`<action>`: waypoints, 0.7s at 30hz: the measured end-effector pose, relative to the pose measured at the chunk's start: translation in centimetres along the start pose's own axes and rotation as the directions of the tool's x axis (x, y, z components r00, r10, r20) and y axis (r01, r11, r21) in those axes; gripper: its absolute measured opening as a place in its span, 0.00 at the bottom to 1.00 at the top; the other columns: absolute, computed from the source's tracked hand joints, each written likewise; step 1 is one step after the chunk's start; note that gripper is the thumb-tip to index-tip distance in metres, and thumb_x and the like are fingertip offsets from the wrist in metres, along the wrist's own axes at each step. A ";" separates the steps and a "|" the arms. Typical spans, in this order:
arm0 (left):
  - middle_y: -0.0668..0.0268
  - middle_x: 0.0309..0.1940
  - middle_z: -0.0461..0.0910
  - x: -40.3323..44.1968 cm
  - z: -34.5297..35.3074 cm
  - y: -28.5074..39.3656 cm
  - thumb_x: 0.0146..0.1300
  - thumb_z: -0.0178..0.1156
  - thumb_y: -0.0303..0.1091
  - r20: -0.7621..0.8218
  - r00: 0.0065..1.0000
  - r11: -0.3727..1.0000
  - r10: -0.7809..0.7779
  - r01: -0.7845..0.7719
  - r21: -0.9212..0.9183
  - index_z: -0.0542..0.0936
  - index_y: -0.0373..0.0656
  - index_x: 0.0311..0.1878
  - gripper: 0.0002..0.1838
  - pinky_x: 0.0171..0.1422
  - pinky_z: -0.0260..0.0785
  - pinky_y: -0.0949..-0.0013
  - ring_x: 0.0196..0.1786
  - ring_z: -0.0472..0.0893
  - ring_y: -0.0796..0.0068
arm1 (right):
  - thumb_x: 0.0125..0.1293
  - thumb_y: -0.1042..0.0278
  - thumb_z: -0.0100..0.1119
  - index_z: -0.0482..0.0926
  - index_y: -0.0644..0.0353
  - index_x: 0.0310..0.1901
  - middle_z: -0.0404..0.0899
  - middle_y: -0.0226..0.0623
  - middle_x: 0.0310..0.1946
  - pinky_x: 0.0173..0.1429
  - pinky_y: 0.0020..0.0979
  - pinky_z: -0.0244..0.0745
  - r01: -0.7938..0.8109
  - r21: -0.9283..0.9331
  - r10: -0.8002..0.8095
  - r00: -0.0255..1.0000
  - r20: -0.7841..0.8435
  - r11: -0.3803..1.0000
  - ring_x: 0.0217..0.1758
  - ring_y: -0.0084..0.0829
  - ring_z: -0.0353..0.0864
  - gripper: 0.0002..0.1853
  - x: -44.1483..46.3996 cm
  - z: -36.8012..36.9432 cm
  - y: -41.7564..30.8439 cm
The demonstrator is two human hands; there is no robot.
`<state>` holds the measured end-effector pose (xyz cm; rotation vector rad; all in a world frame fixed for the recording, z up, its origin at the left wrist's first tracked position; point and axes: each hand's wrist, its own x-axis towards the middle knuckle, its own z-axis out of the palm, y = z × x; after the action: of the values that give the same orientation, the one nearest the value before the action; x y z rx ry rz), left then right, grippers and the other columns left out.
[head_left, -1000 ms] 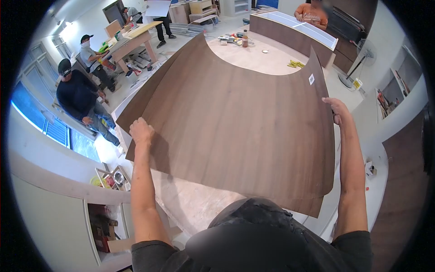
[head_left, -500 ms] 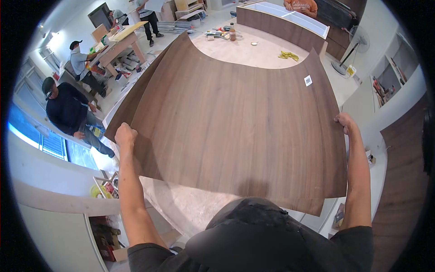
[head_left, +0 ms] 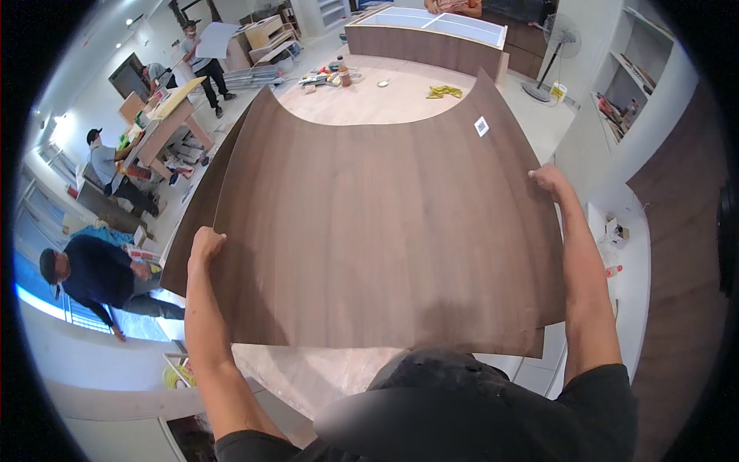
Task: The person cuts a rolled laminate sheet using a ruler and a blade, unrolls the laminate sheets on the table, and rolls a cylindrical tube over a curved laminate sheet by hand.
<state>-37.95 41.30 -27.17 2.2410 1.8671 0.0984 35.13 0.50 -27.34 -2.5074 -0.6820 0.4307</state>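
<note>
A large brown wood-grain laminate sheet [head_left: 369, 223] spans the middle of the view, its far edge sagging in a curve between two raised corners. A small white label [head_left: 482, 126] sticks near its far right corner. My left hand [head_left: 206, 245] is closed on the sheet's left side, and my right hand [head_left: 548, 179] grips the right edge, higher up. Under the left side shows a second brown sheet [head_left: 188, 208], partly covered. Below lies a pale worktable [head_left: 308, 366], mostly hidden by the sheet.
Yellow gloves [head_left: 444, 92], a brown bottle [head_left: 344, 77] and several tools lie on the table's far part. Behind stands a brown-sided frame [head_left: 423, 48]. A person in dark clothes [head_left: 100, 269] bends at left; others work farther back. A fan [head_left: 550, 69] stands at right.
The view has turned, shifting the background left. The sheet's left side has come nearer to me with my left hand. The person at left has bent lower.
</note>
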 end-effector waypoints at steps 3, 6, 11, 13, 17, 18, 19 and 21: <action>0.38 0.40 0.85 -1.1 -0.3 -0.4 0.56 0.70 0.39 -0.015 0.994 0.994 0.105 -0.105 0.001 0.85 0.27 0.40 0.20 0.55 0.76 0.53 0.49 0.86 0.43 | 0.63 0.61 0.68 0.83 0.79 0.40 0.84 0.48 0.33 0.43 0.41 0.76 0.041 0.061 -0.040 0.999 -0.024 0.997 0.36 0.35 0.81 0.21 -2.5 -1.3 -1.3; 0.54 0.30 0.86 -5.3 -4.7 1.3 0.56 0.66 0.30 -0.011 0.993 0.939 0.117 -0.114 -0.324 0.84 0.28 0.40 0.13 0.42 0.75 0.59 0.33 0.85 0.62 | 0.62 0.62 0.69 0.83 0.78 0.37 0.83 0.46 0.30 0.41 0.40 0.75 0.097 0.023 -0.096 0.994 -0.053 0.995 0.33 0.35 0.79 0.19 -6.4 -3.6 -4.9; 0.62 0.28 0.83 -10.7 -10.3 1.3 0.58 0.62 0.30 -0.120 0.971 0.878 0.206 -0.238 -0.415 0.83 0.28 0.41 0.13 0.38 0.73 0.63 0.29 0.81 0.71 | 0.61 0.60 0.69 0.83 0.77 0.34 0.82 0.44 0.27 0.39 0.41 0.74 0.257 0.114 -0.246 0.964 -0.105 0.960 0.30 0.36 0.80 0.20 -8.1 -5.5 -7.2; 0.63 0.28 0.83 -14.3 -12.9 2.5 0.59 0.61 0.29 -0.161 0.959 0.869 0.232 -0.279 -0.409 0.82 0.27 0.40 0.12 0.37 0.72 0.65 0.30 0.80 0.73 | 0.60 0.58 0.69 0.83 0.77 0.35 0.82 0.44 0.28 0.39 0.41 0.75 0.314 0.066 -0.306 0.946 -0.108 0.947 0.31 0.36 0.81 0.22 -8.4 -7.0 -7.6; 0.66 0.31 0.84 -20.3 -17.1 4.3 0.61 0.59 0.27 -0.255 0.939 0.788 0.230 -0.334 -0.518 0.83 0.29 0.45 0.13 0.38 0.72 0.68 0.30 0.79 0.78 | 0.60 0.54 0.69 0.84 0.75 0.37 0.83 0.44 0.29 0.40 0.40 0.76 0.369 0.047 -0.361 0.925 -0.116 0.928 0.33 0.35 0.82 0.24 -9.6 -12.3 -7.5; 0.66 0.32 0.84 -20.3 -18.0 3.3 0.62 0.58 0.27 -0.283 0.939 0.858 0.195 -0.303 -0.415 0.83 0.29 0.47 0.14 0.40 0.73 0.69 0.32 0.79 0.78 | 0.60 0.54 0.69 0.84 0.75 0.38 0.83 0.44 0.30 0.40 0.40 0.76 0.390 0.063 -0.376 0.912 -0.166 0.918 0.33 0.35 0.81 0.24 -10.0 -13.7 -7.4; 0.65 0.33 0.84 -21.6 -18.9 3.7 0.62 0.58 0.27 -0.296 0.938 0.835 0.183 -0.307 -0.457 0.83 0.30 0.48 0.14 0.41 0.73 0.69 0.32 0.80 0.77 | 0.60 0.53 0.69 0.84 0.74 0.38 0.83 0.44 0.30 0.40 0.40 0.76 0.411 0.078 -0.387 0.896 -0.216 0.908 0.33 0.35 0.81 0.24 -10.7 -15.1 -7.4; 0.63 0.35 0.85 -24.7 -20.7 5.6 0.64 0.58 0.28 -0.344 0.923 0.780 0.173 -0.342 -0.524 0.83 0.30 0.50 0.15 0.42 0.75 0.69 0.33 0.81 0.75 | 0.61 0.53 0.69 0.83 0.74 0.39 0.83 0.43 0.30 0.39 0.39 0.75 0.478 0.075 -0.443 0.853 -0.276 0.875 0.32 0.33 0.80 0.24 -12.4 -18.7 -7.3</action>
<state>-41.21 18.82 -3.64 2.0831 1.3505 0.9447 29.95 -7.91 -5.99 -2.1151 -1.0713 -0.0174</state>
